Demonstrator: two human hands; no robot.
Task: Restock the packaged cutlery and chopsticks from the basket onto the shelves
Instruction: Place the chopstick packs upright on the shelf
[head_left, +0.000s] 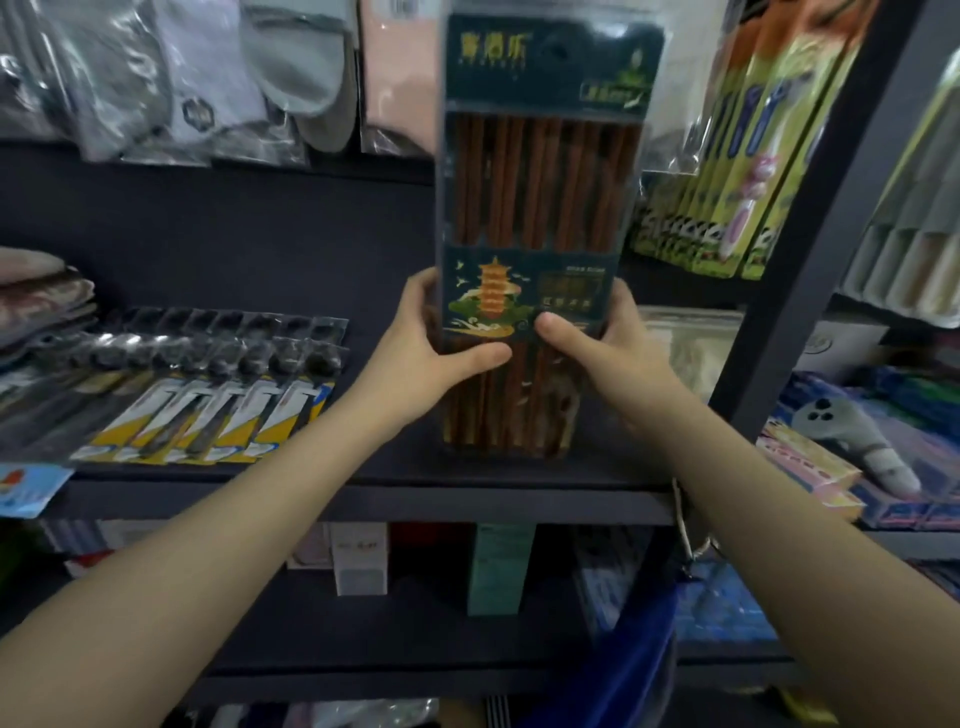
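A tall clear pack of brown chopsticks (540, 176) with dark green labels and a pagoda picture stands upright over the black shelf (363, 486). My left hand (441, 348) grips its lower left side, thumb across the front. My right hand (602, 348) grips its lower right side, thumb on the label. The pack's bottom end sits at or just above the shelf surface. A row of packaged cutlery (208, 405) on yellow and white cards lies flat on the same shelf to the left. A blue basket (644, 639) is partly visible low down by my right forearm.
Bagged socks (182, 83) hang above. Yellow-green packets (737, 171) stand behind a dark upright post (810, 249) on the right. Small boxes (358, 561) fill the shelf below. Toothpaste-like boxes (810, 473) lie on the neighbouring shelf at right. Bare shelf lies between cutlery and chopsticks.
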